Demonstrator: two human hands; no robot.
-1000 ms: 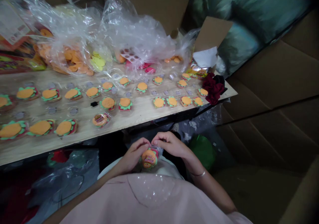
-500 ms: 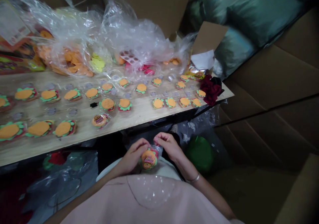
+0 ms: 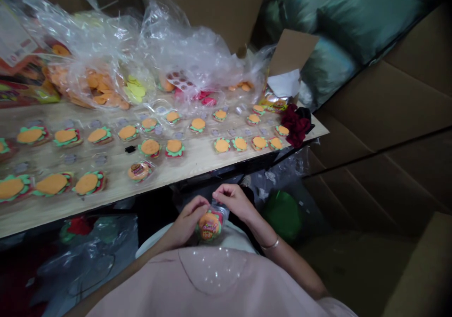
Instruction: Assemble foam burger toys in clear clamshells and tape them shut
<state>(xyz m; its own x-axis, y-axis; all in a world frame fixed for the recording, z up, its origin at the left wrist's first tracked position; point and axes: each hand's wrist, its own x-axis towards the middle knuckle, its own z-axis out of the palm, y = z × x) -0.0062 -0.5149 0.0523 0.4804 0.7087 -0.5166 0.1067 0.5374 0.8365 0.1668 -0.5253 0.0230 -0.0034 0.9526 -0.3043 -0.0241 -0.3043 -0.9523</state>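
Close to my body, my left hand (image 3: 189,220) is closed on a toy burger in a clear plastic case (image 3: 209,225). A printed label lies over its orange bun, with green and red layers showing at the rim. My right hand (image 3: 235,202) is beside the upper right of the case, thumb and fingertips pinched together; what they hold, if anything, is too small to make out. On the table in front lie several more toy burgers (image 3: 88,183) in clear cases with raised lids. One labelled burger (image 3: 139,170) sits near the front edge.
Along the back of the wooden table (image 3: 190,166) stand clear bags of orange pieces (image 3: 100,86) and yellow pieces (image 3: 134,89). A small open carton (image 3: 291,53) and a dark red scrunchie (image 3: 296,125) are at the right end. Cardboard boxes (image 3: 388,96) line the right.
My right hand has shifted slightly up and left along the case's top edge. My left hand keeps its hold on the burger. The whole view has moved a little.
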